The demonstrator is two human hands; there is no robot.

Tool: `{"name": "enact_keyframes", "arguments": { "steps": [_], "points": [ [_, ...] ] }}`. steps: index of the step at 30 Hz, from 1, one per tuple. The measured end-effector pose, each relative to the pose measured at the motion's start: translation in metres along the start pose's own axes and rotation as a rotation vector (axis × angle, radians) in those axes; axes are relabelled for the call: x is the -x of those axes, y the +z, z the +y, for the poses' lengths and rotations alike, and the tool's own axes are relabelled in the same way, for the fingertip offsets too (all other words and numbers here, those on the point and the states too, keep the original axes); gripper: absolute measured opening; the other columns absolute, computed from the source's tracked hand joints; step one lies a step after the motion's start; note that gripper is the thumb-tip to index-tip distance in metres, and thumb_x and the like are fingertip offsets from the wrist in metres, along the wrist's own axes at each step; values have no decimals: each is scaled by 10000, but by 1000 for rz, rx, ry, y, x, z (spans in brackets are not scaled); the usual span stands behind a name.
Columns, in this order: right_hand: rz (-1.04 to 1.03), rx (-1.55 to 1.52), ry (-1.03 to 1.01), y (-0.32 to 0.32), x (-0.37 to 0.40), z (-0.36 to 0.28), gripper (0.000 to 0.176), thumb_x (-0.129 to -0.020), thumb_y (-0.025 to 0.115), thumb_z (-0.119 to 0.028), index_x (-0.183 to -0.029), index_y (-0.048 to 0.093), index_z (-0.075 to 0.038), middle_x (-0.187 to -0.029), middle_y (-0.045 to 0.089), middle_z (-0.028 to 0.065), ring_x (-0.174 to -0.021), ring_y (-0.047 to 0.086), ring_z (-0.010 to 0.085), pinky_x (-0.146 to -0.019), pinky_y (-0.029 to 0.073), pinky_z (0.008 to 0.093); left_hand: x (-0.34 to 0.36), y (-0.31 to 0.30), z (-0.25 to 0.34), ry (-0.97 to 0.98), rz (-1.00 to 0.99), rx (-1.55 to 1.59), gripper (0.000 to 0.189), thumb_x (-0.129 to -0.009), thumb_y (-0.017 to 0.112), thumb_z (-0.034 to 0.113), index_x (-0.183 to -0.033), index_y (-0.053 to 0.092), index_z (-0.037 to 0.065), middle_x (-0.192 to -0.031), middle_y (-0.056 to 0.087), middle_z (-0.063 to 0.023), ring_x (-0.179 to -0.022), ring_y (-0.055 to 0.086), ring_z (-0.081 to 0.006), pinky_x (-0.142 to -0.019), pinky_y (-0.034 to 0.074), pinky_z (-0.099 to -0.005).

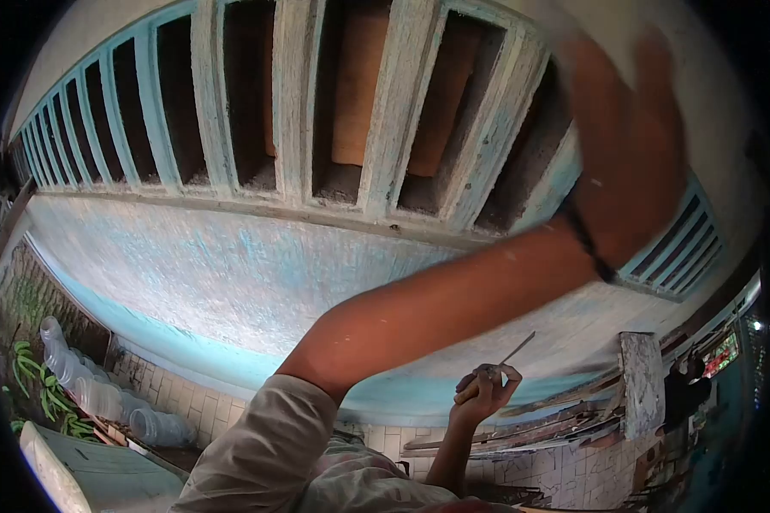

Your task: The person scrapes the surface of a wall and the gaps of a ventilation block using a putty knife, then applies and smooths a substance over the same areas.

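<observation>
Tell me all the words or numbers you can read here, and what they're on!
No text can be read anywhere.
The pale blue wall shows only paint streaks.
The black wristband on the raised hand is plain.
The thin tool in the lower hand shows no marking.
A red and green patch at far right may be a sign: too small and blurred to read.

Raised left hand (631,145), a blur.
</observation>
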State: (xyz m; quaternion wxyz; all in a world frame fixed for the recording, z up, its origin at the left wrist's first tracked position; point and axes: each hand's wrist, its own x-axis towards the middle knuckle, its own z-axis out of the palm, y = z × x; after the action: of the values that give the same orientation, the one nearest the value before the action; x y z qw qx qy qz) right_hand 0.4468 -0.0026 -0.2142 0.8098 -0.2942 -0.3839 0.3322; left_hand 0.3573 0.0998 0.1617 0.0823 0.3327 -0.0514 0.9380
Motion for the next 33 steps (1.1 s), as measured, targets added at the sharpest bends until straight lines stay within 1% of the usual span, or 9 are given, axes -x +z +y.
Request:
{"name": "enact_keyframes", "arguments": {
  "steps": [5, 11, 16, 25, 29, 30, 31, 32, 33],
  "points": [
    [76, 17, 22, 6, 2, -6, 311, -902, 611, 43, -1130, 464, -108, -737, 541, 64, -433, 439, 117, -398, 454, 276, 45, 18, 20, -189, -77, 217, 719, -1000, 613, 156, -1590, 274, -79, -1466, 451, -329, -1331, 489, -457, -1173, 378, -491],
    [65, 62, 18, -28, 6, -8, 296, -923, 611, 46, -1135, 473, -109, -748, 563, 58, -459, 440, 104, -403, 460, 287, 2, 7, -2, -107, -21, 60, 719, -1001, 610, 157, -1588, 266, -77, -1437, 467, -329, -1306, 502, -451, -1154, 391, -490],
    [122, 157, 30, -42, 6, -10, 314, -917, 665, -59, -1162, 495, -157, -772, 574, 69, -485, 482, 133, -399, 410, 272, -2, 17, 0, -178, -39, 57, 719, -1001, 607, 159, -1586, 259, -75, -1413, 480, -330, -1285, 513, -446, -1137, 401, -489],
    [143, 209, 41, -53, 14, -8, 330, -920, 665, -60, -1173, 486, -173, -770, 576, 69, -484, 498, 134, -395, 401, 270, 5, 22, 34, -731, -177, 321, 719, -1002, 602, 161, -1582, 246, -72, -1369, 504, -330, -1247, 534, -437, -1108, 421, -488],
    [117, 195, 26, -53, 16, -4, 327, -926, 662, -60, -1177, 485, -171, -761, 572, 60, -475, 491, 131, -394, 409, 272, -8, 2, 22, -782, -67, 301, 719, -1002, 600, 162, -1581, 241, -70, -1350, 515, -330, -1230, 543, -433, -1095, 429, -488],
    [113, 188, 30, -50, 16, -5, 324, -927, 661, -59, -1177, 487, -170, -760, 573, 59, -472, 490, 131, -394, 410, 271, -12, 2, 19, -721, 73, 302, 507, -987, 604, 108, -1433, 450, -77, -1218, 593, -334, -1108, 590, -425, -1008, 474, -484],
    [109, 182, 32, -49, 16, -7, 320, -929, 660, -58, -1176, 489, -168, -759, 574, 58, -470, 489, 130, -394, 412, 270, -13, -7, 16, -681, -26, 371, 408, -1024, 573, 169, -1327, 502, -95, -1142, 592, -272, -1039, 568, -350, -963, 471, -439],
    [100, 180, 29, -50, 16, -6, 318, -929, 660, -56, -1175, 491, -167, -760, 575, 59, -467, 489, 130, -393, 413, 269, -22, -23, 25, -637, -124, 440, 379, -1060, 542, 230, -1222, 555, -112, -1065, 590, -211, -971, 547, -275, -918, 467, -394],
    [93, 177, 27, -51, 16, -4, 315, -930, 659, -54, -1173, 493, -166, -760, 576, 60, -464, 488, 129, -392, 414, 268, -25, -28, 30, -643, -172, 449, 390, -1078, 526, 258, -1166, 582, -117, -1024, 590, -179, -934, 538, -238, -891, 467, -372]
  ]
}}
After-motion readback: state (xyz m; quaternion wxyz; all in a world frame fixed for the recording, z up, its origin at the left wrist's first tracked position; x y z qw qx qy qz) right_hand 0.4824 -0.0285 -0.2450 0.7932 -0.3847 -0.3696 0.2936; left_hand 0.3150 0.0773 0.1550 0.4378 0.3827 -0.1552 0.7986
